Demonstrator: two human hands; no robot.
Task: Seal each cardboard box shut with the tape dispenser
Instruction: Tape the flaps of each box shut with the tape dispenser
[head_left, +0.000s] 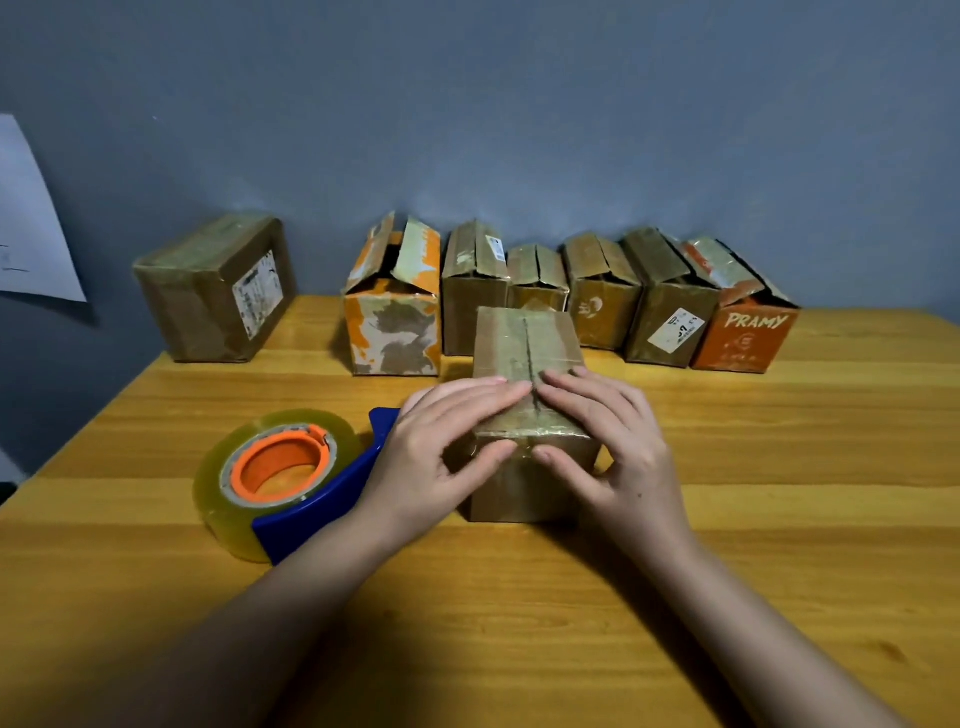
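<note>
Presently, both hands are on the small cardboard box (530, 410) standing near the front middle of the wooden surface (779, 441). The left hand (441, 452) and right hand (618, 452) lie flat across its top, their straight fingers (488, 395) meeting at the centre seam, with the thumbs set against the near face; nothing is gripped, only pressed. The flaps are closed and look glossy, so old or new tape probably covers them; which cannot be told. The blue tape dispenser (291, 483), loaded with a clear roll, rests on the surface just beside the left wrist, untouched. Judged by its size and worn, creased board, the box is probably light and somewhat soft: flaps will give under pressure, and the taped skin may be slippery. It is best steadied by flat pressure on the top either side of the seam, or held at the side walls near the corners, where the board is stiffest. The dispenser looks rigid and is best taken by its blue body. Along the wall, a row of six boxes (571, 296) stands with flaps raised or ajar, seemingly unsealed; a larger closed box (218, 291) sits apart at the left.
</note>
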